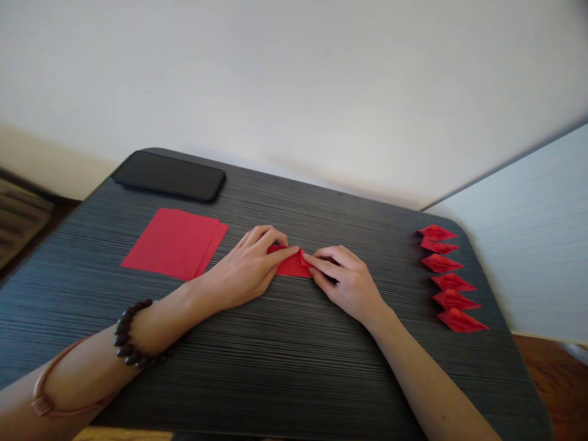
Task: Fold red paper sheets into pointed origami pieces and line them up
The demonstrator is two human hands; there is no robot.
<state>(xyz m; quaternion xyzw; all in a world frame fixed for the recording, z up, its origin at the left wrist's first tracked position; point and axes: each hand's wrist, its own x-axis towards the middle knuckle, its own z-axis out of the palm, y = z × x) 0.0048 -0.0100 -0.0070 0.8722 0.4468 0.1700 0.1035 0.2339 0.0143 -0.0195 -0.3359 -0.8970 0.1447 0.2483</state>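
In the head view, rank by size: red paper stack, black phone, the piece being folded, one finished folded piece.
1. red paper stack
2. black phone
3. piece being folded and finished folded piece: alike, the first partly covered, so unranked.

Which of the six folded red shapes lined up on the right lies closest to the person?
The folded shape at the near end of the row, lowest in the picture. The other five lie behind it, toward the wall.
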